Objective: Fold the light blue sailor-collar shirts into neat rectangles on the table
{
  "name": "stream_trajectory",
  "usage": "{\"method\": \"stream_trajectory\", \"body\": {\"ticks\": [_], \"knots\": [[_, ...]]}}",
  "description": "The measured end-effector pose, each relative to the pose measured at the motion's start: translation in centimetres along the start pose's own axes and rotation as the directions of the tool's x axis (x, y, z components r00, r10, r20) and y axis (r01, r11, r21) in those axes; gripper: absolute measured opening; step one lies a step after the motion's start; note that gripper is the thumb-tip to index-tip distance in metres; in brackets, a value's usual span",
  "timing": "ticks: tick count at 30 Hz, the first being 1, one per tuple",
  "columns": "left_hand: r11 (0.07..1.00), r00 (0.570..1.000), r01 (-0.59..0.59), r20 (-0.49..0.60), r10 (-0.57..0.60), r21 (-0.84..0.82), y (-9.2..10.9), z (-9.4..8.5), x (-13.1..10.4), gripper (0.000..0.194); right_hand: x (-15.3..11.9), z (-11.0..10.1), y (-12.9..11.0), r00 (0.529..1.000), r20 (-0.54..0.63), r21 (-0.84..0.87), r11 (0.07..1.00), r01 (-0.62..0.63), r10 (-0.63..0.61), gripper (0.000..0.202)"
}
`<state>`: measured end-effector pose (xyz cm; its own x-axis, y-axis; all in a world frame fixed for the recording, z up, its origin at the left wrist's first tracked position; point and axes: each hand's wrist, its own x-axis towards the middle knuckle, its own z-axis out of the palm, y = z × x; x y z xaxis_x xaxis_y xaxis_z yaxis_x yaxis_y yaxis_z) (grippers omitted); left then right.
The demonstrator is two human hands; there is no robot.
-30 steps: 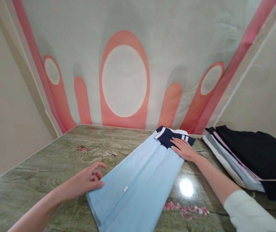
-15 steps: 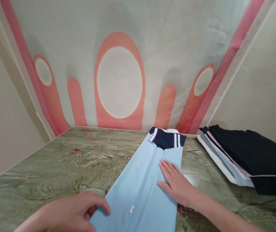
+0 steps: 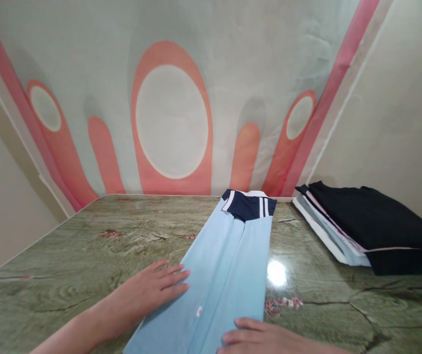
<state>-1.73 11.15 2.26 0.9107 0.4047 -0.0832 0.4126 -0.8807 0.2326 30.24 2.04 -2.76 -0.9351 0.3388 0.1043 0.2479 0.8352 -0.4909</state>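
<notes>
A light blue shirt (image 3: 238, 260) with a navy, white-striped part (image 3: 250, 205) at its far end lies on the table, folded into a long narrow strip. Both its sides are turned in towards the middle, and a small white tag (image 3: 199, 311) shows on it. My left hand (image 3: 155, 287) is open, its fingers resting over the strip's left edge. At the lower right of the strip lies my right hand (image 3: 260, 339), open with fingers stretched out; the bottom of the frame cuts part of it off. The near end of the shirt is out of view.
A stack of folded clothes (image 3: 384, 216), black on top with white, grey and pink layers below, sits at the right of the wood-patterned table (image 3: 130, 231). Behind the table stands a wall (image 3: 172, 120) with a painted or printed coral pattern.
My right hand has slid back along the shirt towards me. My left hand has moved forward and flattened at the left edge. The view has shifted slightly to the right.
</notes>
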Motion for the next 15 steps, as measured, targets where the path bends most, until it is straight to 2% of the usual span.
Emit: {"method": "stream_trajectory", "body": {"ticks": [3, 8, 12, 15], "knots": [[1.000, 0.999, -0.016, 0.042, 0.016, 0.011, 0.7, 0.5, -0.4, 0.065, -0.4, -0.8, -0.8, 1.000, 0.016, 0.057, 0.998, -0.015, 0.014, 0.042], [0.999, 0.998, -0.023, -0.059, 0.026, 0.049, 0.7, 1.5, -1.4, 0.058, -0.4, -1.2, -1.8, 0.995, -0.081, -0.021, 0.998, -0.055, 0.053, 0.027], [0.990, 0.987, -0.080, -0.131, 0.095, 0.118, 0.8, 1.6, -1.0, 0.049, -0.5, -2.6, -2.9, 0.965, -0.091, -0.166, 0.952, -0.257, 0.244, 0.013], [0.986, 0.984, -0.095, -0.136, 0.114, 0.137, 1.6, 1.8, -0.4, 0.042, -1.2, -3.5, -3.0, 0.929, -0.080, -0.178, 0.912, -0.370, 0.361, 0.016]]}}
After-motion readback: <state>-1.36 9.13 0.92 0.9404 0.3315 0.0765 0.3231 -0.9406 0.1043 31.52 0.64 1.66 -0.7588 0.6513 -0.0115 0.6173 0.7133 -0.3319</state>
